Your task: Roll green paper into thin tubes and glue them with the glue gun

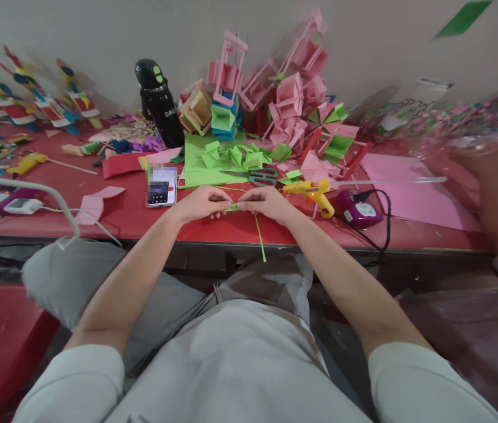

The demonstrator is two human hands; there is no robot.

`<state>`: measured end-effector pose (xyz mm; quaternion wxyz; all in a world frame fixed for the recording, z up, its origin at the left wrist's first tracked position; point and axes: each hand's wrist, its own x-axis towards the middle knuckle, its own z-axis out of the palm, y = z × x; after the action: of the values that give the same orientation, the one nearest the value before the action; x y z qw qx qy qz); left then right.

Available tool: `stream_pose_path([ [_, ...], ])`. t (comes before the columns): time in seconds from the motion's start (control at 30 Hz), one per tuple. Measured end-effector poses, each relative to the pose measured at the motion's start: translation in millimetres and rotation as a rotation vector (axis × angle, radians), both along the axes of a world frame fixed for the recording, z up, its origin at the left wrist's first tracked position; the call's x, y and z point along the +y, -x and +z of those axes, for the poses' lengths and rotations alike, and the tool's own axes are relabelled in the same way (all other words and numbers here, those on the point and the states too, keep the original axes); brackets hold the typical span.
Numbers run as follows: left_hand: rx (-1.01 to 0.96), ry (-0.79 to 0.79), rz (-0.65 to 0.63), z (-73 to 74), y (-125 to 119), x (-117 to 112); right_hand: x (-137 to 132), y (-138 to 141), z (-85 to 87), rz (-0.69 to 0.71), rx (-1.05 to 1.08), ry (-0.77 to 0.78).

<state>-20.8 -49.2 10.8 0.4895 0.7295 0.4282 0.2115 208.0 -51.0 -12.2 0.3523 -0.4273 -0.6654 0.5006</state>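
Between my two hands is a narrow green paper strip [233, 207], pinched near the front edge of the red table. My left hand [207, 203] grips its left side with closed fingers. On the other side my right hand [261, 202] pinches it too, fingertips close to those of the left. A thin green tail [260, 238] hangs from beneath the right hand over the table edge. Behind the hands lie dark-handled scissors [263, 177] and several folded green paper pieces [235, 156] on a green sheet [198, 167].
A yellow glue gun [313, 192] and a purple power socket [358, 210] lie to the right, by a pink sheet [416, 194]. Left are a phone [161, 187] and a black bottle [160, 106]. Pink paper constructions [293, 97] pile up behind. A co-worker's arm [493, 188] reaches in at right.
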Motion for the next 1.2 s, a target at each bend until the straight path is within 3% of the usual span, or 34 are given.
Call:
stream_pose_path([
  [0.3, -0.021, -0.004, -0.07, 4.6, -8, -7, 2, 0, 0.2, -0.156, 0.2, 0.097],
  [0.5, -0.214, 0.077, 0.004, -3.9, -19, -12, 2, 12, 2.3, -0.178, 0.358, 0.099],
  [0.77, -0.263, 0.124, 0.201, -8.8, -31, -15, 2, 20, 3.8, -0.182, 0.179, 0.048],
  [0.97, -0.289, 0.16, 0.239, -11.1, -33, -16, 5, 18, 9.1, -0.11, -0.016, 0.026],
  [1.2, -0.329, 0.104, 0.279, -11.0, -27, -12, 7, 26, 14.4, -0.076, 0.018, 0.122],
])
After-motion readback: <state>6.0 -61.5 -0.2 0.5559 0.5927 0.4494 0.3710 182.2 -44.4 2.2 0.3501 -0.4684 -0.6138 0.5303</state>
